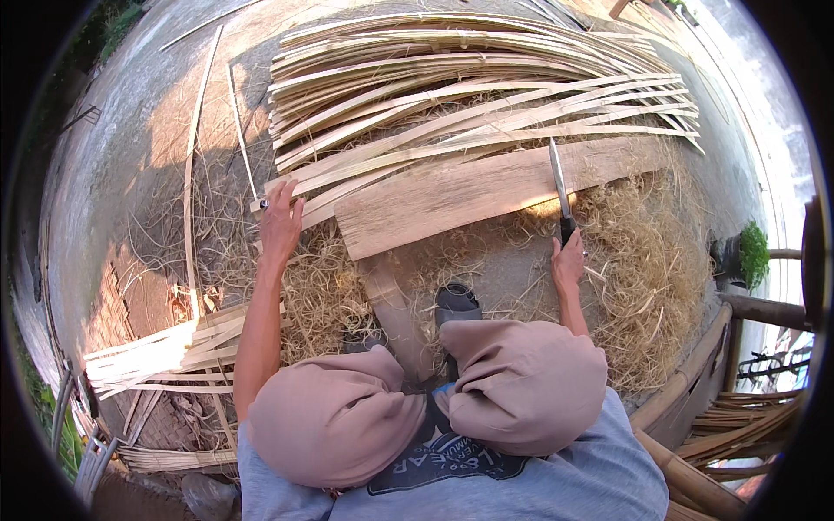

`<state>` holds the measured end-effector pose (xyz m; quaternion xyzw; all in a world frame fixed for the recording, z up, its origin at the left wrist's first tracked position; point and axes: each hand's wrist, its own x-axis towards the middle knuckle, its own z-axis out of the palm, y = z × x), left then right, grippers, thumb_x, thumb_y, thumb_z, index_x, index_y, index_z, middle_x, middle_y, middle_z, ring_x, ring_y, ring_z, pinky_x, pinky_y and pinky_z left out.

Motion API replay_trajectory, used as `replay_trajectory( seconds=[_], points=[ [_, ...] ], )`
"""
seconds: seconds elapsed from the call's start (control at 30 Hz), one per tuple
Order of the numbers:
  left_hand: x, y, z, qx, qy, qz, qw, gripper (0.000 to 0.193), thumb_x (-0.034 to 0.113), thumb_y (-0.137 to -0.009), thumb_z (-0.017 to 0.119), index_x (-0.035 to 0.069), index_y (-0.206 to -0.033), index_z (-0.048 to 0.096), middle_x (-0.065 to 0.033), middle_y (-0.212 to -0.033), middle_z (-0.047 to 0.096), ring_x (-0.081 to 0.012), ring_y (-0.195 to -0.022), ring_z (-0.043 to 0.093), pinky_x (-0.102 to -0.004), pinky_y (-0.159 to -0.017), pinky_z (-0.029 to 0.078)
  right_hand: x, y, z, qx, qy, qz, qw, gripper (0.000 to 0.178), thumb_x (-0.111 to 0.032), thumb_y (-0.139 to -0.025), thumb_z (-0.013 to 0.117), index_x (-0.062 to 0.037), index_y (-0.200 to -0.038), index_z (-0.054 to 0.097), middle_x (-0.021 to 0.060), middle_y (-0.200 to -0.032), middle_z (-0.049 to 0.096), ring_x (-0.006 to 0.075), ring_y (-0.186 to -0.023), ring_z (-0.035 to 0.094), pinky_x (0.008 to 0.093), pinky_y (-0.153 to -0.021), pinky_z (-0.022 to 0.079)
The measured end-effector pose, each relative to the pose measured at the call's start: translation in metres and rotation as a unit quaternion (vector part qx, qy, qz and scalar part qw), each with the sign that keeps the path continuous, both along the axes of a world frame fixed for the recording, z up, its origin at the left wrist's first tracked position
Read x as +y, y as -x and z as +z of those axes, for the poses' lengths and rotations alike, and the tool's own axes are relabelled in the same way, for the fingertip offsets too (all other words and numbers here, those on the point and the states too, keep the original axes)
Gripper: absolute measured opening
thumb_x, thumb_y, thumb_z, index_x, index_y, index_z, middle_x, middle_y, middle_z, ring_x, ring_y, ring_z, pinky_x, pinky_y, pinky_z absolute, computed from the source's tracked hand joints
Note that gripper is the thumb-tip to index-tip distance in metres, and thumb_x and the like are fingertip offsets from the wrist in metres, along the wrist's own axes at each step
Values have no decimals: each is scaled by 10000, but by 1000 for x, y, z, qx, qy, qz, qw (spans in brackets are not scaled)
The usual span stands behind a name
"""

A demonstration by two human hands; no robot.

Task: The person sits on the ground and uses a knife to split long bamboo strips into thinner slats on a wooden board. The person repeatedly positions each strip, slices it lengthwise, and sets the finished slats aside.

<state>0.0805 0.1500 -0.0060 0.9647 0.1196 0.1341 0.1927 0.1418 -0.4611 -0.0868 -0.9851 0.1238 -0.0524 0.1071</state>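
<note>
In my right hand (569,259) is a long knife (559,178) with a dark handle, its narrow steel blade pointing away from me. The blade's upper part lies over a wide wooden board (452,195). My left hand (280,219) reaches to the left ends of the pale bamboo strips (417,143). Its fingers are closed around the end of one strip, partly hiding it. Behind the board, more strips (434,61) lie in a thick layered pile.
Curly shavings (643,278) cover the ground right of my legs, with more below my left hand. Another bundle of strips (208,343) lies at lower left. Two long strips (193,165) stretch across the ground at left. Bamboo poles (686,373) border the right side.
</note>
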Motion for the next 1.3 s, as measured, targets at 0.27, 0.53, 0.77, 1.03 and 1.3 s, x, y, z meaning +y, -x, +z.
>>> replay_trajectory(
  seconds=[0.27, 0.53, 0.77, 1.03, 1.3],
  points=[
    [2, -31, -5, 196, -110, -25, 974, 475, 346, -957, 702, 111, -1362, 622, -143, -1340, 638, -350, -1191, 631, -486, -1038, 455, -6, -13, 11, 36, 58, -32, 997, 471, -398, -995, 639, -58, -1302, 531, 181, -1121, 647, 416, -955, 700, 543, -784, 574],
    [-18, -11, 104, 23, 48, -150, 987, 476, 264, -903, 797, 118, -1342, 685, -127, -1052, 748, -235, -878, 712, -376, -789, 544, -10, -6, 21, -3, -26, 22, 999, 466, -442, -970, 643, -18, -1144, 556, 226, -971, 663, 419, -876, 703, 525, -736, 561],
    [-61, 51, 80, 32, 296, -132, 946, 479, 171, -880, 834, 158, -1343, 711, -64, -1000, 766, -99, -870, 650, -286, -801, 527, 34, 23, 47, -26, -367, -112, 923, 426, -419, -972, 637, 4, -1022, 612, 204, -796, 658, 328, -784, 691, 463, -712, 540],
    [-98, 127, 14, 177, 235, -39, 955, 510, 246, -868, 836, 233, -1359, 698, -125, -1102, 778, -170, -968, 727, -296, -869, 536, 56, 30, 79, -171, -234, 9, 957, 393, -374, -994, 665, -1, -1090, 591, 195, -859, 672, 342, -783, 687, 462, -678, 535],
    [-123, 96, 29, 320, 236, -62, 915, 431, 498, -947, 702, 113, -1134, 753, -118, -843, 749, -241, -734, 709, -365, -719, 537, 37, -38, 52, 61, -75, 44, 994, 574, -543, -1018, 545, 25, -948, 578, 283, -842, 698, 489, -881, 707, 541, -761, 549]
  ],
)
